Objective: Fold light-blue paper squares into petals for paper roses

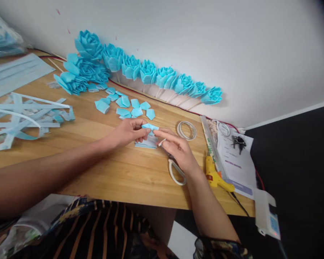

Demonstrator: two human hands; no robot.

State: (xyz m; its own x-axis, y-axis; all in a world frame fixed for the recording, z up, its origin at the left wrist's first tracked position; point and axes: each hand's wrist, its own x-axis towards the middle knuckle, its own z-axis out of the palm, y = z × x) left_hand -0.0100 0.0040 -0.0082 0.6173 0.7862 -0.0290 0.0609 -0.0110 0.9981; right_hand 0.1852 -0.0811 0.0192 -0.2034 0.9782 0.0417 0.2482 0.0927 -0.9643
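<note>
My left hand point(127, 132) pinches a small folded blue fabric petal point(150, 127) between thumb and fingers. From the other side, the extended index finger of my right hand point(178, 145) touches the petal's right end. A small white strip point(162, 142) shows at my right thumb tip, held in that hand. Beneath both hands lies a small stack of pale blue fabric pieces point(145, 144), partly covered. Scissors point(176, 172) with white handles rest on the table by my right hand, their blades mostly hidden. Several loose folded petals point(136, 112) lie just beyond my left hand.
Several blue fabric flowers point(148, 72) on sticks lean along the wall. Cut strips point(24, 118) and a flat mask sheet point(18, 73) lie left. On the right are tape rolls point(186, 130), a yellow glue gun point(213, 172), papers point(234, 154) and keys point(239, 143).
</note>
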